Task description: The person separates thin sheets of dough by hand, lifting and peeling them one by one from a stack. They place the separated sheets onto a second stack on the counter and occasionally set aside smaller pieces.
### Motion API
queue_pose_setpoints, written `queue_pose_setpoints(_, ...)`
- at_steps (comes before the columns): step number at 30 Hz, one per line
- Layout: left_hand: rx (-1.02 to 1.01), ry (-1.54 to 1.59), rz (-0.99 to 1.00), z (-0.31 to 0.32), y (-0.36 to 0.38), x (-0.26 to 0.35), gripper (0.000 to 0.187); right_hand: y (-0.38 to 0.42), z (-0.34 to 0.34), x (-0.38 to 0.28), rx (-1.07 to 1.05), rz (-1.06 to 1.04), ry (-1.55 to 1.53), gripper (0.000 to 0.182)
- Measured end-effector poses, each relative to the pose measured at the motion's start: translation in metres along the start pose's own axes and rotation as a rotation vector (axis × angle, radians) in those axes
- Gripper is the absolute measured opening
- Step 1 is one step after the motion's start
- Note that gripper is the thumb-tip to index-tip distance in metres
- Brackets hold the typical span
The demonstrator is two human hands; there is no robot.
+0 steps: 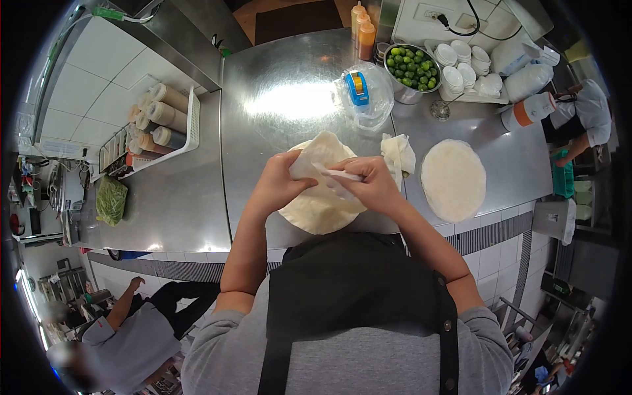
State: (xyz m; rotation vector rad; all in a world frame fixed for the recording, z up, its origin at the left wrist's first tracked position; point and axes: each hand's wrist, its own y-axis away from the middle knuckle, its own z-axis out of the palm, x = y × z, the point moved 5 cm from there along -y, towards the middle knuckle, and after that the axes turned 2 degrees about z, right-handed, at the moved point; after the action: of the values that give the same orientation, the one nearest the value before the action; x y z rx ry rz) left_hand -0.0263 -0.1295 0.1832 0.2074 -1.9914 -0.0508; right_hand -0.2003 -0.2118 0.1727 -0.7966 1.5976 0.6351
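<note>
Bagged greens (111, 201) on the steel desk (184, 174), left hand (282, 181) with fingers pinched shut on a raised part of a pale round sheet (317, 216) at the desk's near middle, right hand (374, 186) with fingers closed on a thin whitish piece (345, 175) over it, crumpled white wrapping (398, 155) just beside, pale disc (454, 181) flat at right.

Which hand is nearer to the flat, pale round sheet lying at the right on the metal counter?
Right. The right hand is to the left of the flat, pale round sheet, not touching it; the left hand is farther left, beyond the right one.
</note>
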Motion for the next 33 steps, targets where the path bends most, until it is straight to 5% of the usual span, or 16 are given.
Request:
queue_pose_setpoints(2,-0.034,0.007,0.006,-0.001,-0.001,0.000,0.042,0.002,-0.014,0.009,0.004,-0.019,-0.024,0.016)
queue_pose_setpoints(7,0.037,0.272,-0.069,-0.005,-0.001,-0.004,0.036,0.014,-0.043,0.060,0.241,0.373,-0.561,0.012)
queue_pose_setpoints(11,0.000,0.290,-0.049,0.008,-0.004,0.010,0.036,0.006,-0.031,0.047,0.193,0.194,-0.622,0.023)
queue_pose_setpoints(14,-0.107,0.142,-0.008,0.019,-0.003,0.016,0.038,-0.005,-0.034,0.020,0.193,0.177,-0.290,0.034)
queue_pose_setpoints(16,-0.123,0.117,0.014,0.024,-0.001,0.020,0.039,-0.016,-0.031,0.025,-0.017,0.259,0.308,0.040)
queue_pose_setpoints(23,-0.186,0.261,0.031,0.014,0.004,0.025,0.043,-0.017,-0.016,0.031,-0.195,0.016,0.085,0.021)
queue_pose_setpoints(29,-0.120,0.339,-0.081,0.004,0.010,0.014,0.041,-0.004,-0.025,0.043,-0.029,0.071,-0.106,0.012)
queue_pose_setpoints(33,-0.046,0.413,-0.081,-0.005,0.006,0.006,0.044,0.001,-0.026,0.066,0.276,0.108,-0.213,0.022)
